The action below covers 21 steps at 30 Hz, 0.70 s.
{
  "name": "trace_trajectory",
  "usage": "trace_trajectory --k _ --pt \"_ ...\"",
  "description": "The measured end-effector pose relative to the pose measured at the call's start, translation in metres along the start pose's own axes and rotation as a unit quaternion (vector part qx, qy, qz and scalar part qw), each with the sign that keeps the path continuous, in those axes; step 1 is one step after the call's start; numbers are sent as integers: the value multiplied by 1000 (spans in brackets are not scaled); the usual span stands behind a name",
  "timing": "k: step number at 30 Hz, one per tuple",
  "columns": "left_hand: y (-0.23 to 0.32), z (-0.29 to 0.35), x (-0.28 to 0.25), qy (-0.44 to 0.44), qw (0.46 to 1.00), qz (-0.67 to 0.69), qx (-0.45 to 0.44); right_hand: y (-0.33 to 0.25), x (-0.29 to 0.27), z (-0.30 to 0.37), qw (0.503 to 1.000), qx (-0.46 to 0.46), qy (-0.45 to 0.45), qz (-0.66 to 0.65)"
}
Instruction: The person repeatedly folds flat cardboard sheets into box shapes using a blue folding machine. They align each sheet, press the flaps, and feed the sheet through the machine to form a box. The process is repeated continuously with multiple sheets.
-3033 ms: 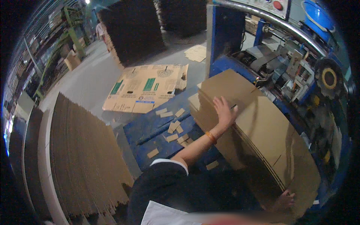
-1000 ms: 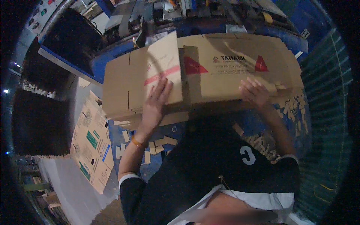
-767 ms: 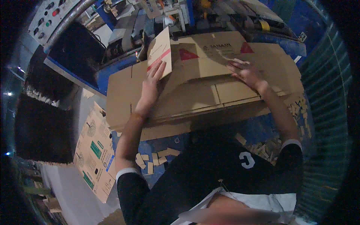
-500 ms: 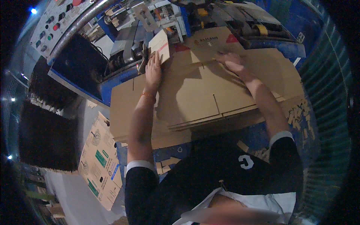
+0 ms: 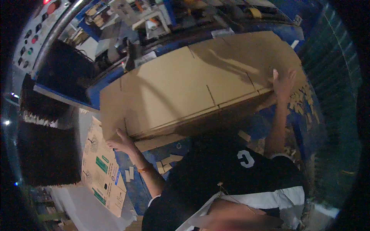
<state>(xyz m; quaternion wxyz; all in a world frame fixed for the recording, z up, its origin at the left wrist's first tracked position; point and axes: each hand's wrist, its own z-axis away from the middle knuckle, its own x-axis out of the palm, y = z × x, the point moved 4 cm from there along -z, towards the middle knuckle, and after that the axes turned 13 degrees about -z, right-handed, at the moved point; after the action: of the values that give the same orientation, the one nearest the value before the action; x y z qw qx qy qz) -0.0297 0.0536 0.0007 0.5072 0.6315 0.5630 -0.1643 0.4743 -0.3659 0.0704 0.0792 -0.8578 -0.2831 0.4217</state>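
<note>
A stack of flat brown cardboard sheets [image 5: 173, 88], with slots cut into the edges, lies in front of me. At its near left corner is my left hand [image 5: 122, 143], thumb apart from the stretched fingers, touching the board's edge. My right hand [image 5: 284, 84] rests at the right end of the stack, its thumb and fingers spread. Both hands look open; whether any fingertips reach under the sheets I cannot tell. The near edge of the stack shows several layers, in shadow.
Behind the stack stands a blue machine [image 5: 165, 48] with rollers. A control panel [image 5: 32, 38] with buttons is at the far left. A printed cardboard sheet [image 5: 104, 169] leans at the lower left. Cardboard scraps [image 5: 302, 102] lie at the right, others [image 5: 167, 163] near me.
My left hand has left a pale cardboard flap by the machine and come back to the near left corner. My right hand has moved right. The printed sheet on top no longer shows.
</note>
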Motion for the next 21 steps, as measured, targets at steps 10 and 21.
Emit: trace_trajectory --k 10,21 --pt "39 -20 -62 -21 968 249 -25 63 26 8 951 167 94 -241" --pt "39 -40 -53 -228 817 528 -45 -2 -47 -48 692 130 210 -678"
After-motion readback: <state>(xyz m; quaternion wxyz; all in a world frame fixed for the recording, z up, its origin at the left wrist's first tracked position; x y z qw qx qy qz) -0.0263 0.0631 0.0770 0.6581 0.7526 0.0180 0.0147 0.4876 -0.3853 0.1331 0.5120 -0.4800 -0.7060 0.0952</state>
